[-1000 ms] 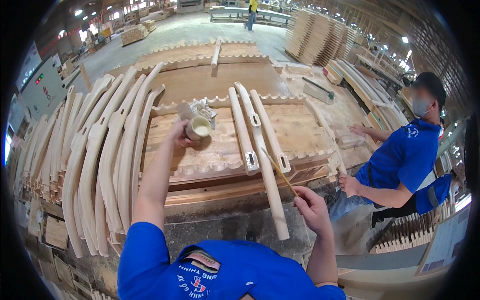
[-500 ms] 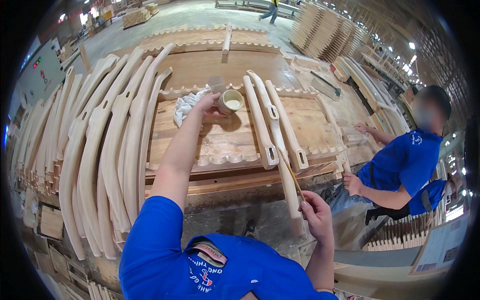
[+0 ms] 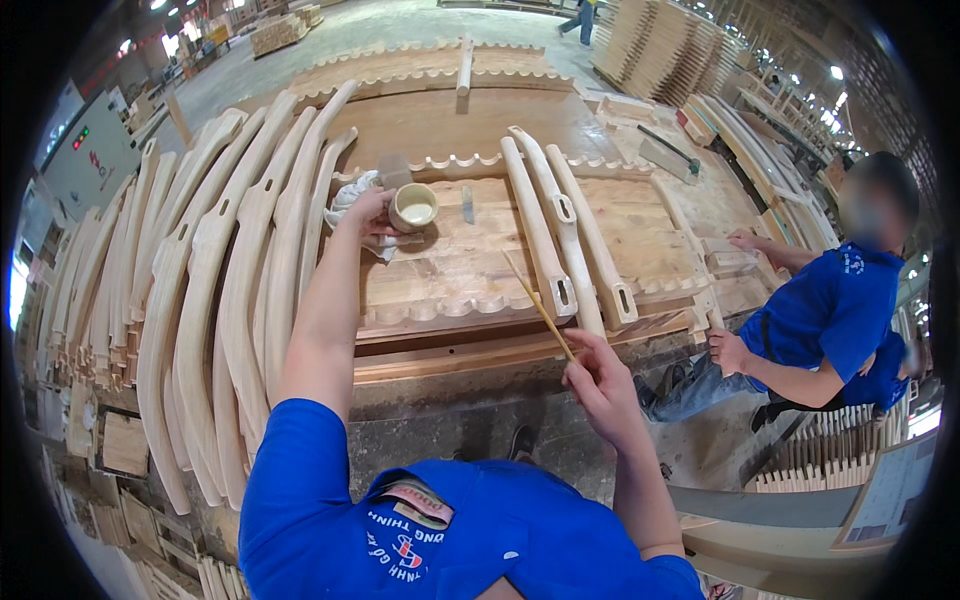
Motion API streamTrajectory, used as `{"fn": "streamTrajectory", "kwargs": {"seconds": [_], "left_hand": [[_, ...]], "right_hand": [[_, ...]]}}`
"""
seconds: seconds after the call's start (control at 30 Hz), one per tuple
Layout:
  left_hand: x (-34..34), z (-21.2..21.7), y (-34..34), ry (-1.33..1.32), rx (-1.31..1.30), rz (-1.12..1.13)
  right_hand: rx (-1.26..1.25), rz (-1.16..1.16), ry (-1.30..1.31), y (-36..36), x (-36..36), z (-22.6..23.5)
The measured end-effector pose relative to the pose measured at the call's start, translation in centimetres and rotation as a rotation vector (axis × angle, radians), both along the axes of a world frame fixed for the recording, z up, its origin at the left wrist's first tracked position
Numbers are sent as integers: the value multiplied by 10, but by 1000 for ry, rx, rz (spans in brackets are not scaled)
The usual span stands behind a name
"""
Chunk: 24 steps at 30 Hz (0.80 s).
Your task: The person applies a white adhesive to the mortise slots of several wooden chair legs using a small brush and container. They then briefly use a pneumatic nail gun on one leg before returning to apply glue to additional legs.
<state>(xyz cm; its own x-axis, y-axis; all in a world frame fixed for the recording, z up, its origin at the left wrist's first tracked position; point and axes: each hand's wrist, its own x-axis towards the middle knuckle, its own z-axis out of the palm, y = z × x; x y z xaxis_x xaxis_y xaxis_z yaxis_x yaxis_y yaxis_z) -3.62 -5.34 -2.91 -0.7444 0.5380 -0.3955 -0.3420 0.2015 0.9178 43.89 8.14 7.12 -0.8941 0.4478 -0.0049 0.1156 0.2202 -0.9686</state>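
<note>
Two hands are busy: my left hand (image 3: pixel 368 212) wraps its grip around a small cup (image 3: pixel 413 207) resting on the worktop (image 3: pixel 450 270), steadying it beside a white rag (image 3: pixel 350 198). My right hand (image 3: pixel 598 378) pinches a thin stick (image 3: pixel 537 305), angled toward three curved wooden rails (image 3: pixel 565 235), apparently ready for dipping.

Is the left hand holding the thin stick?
No, the left hand grips the small cup; the right hand holds the thin stick.
</note>
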Motion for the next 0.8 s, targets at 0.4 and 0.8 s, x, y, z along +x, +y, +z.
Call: {"fn": "streamTrajectory", "kwargs": {"seconds": [0.4,0.8], "left_hand": [[-10,6,21,265,-239,67],[-1,68,-46,460,-277,83]], "right_hand": [[312,-17,70,-33,-147,-58],[-56,-3,297,-27,-195,-94]]}}
